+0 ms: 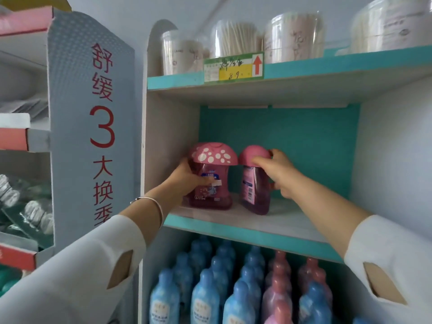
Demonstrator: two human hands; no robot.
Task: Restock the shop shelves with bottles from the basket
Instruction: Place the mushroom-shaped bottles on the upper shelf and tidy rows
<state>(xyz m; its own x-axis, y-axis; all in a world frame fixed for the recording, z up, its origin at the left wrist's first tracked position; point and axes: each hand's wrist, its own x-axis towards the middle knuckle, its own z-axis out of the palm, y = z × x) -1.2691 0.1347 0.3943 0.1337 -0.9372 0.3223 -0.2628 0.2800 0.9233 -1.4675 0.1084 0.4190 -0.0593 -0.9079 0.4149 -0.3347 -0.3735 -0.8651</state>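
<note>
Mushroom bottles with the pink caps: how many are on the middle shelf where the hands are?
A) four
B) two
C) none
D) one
B: only two sit on the middle shelf, the spotted-cap bottle gripped by the left hand and the plain-cap bottle held by the right hand.

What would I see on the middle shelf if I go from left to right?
left hand → spotted-cap bottle that it grips → plain-cap bottle → right hand that holds it
</note>
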